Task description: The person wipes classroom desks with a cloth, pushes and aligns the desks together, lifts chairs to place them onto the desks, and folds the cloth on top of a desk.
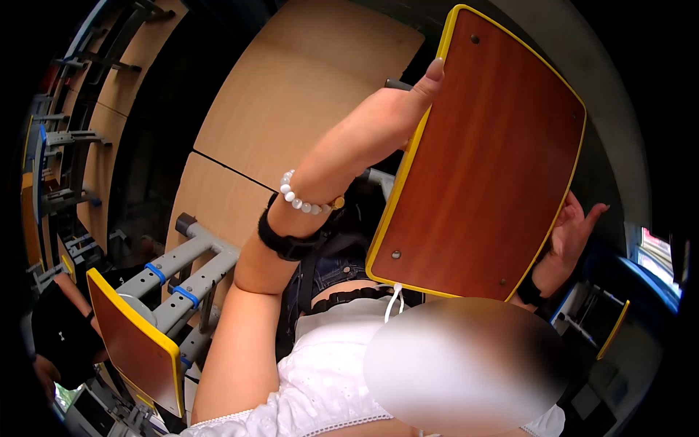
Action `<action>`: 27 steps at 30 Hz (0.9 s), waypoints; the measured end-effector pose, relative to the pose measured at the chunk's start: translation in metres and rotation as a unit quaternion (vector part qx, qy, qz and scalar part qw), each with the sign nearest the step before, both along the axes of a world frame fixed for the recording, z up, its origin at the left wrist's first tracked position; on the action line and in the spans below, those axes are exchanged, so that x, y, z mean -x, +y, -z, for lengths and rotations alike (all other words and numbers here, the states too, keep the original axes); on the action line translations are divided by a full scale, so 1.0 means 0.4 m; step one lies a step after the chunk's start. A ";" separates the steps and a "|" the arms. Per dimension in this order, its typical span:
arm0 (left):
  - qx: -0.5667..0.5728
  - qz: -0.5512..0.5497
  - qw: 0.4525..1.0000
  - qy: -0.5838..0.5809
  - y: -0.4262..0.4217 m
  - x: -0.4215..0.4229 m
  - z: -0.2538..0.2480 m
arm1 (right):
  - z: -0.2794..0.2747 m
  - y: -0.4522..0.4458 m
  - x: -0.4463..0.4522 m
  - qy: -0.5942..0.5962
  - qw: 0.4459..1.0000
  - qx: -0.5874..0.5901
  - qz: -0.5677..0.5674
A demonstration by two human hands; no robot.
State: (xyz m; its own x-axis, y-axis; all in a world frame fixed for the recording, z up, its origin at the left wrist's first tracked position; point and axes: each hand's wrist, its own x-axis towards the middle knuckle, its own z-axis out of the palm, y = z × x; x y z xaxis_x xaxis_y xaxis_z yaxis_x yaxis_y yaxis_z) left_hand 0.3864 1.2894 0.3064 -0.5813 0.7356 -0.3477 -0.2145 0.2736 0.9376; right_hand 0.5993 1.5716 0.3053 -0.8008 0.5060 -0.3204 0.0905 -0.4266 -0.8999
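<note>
A reddish-brown board (pixel 488 160) with yellow edging and metal rivets stands tilted in front of my body. My left hand (pixel 419 95) grips its upper left edge, with the thumb along the rim and the other fingers mostly hidden behind. A beaded bracelet and a black band are on that arm. Beside the board's lower right edge is my right hand (pixel 571 231), its thumb and visible fingers spread; part of it is hidden by the board, so contact is unclear. A grey metal tube (pixel 382 180) shows behind the board.
Light wooden desktops (pixel 291 87) lie beyond my left arm. A chair with a yellow-edged board (pixel 138 342) and grey frame (pixel 196 269) stands at the lower left. More furniture lines the far left. Another person's dark clothing (pixel 62 328) and arm show there.
</note>
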 end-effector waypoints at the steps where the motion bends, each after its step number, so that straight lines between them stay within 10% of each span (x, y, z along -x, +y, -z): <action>1: 0.008 0.000 1.000 0.007 -0.011 0.001 -0.004 | -0.006 -0.009 0.018 0.011 1.000 0.008 -0.014; 23: -0.197 -0.293 0.935 0.023 -0.315 0.128 -0.025 | -0.160 -0.266 0.479 0.032 0.975 -0.082 -0.203; 27: -0.304 -0.288 0.893 -0.166 -0.343 0.203 -0.030 | -0.131 -0.335 0.600 0.041 0.968 -0.075 -0.234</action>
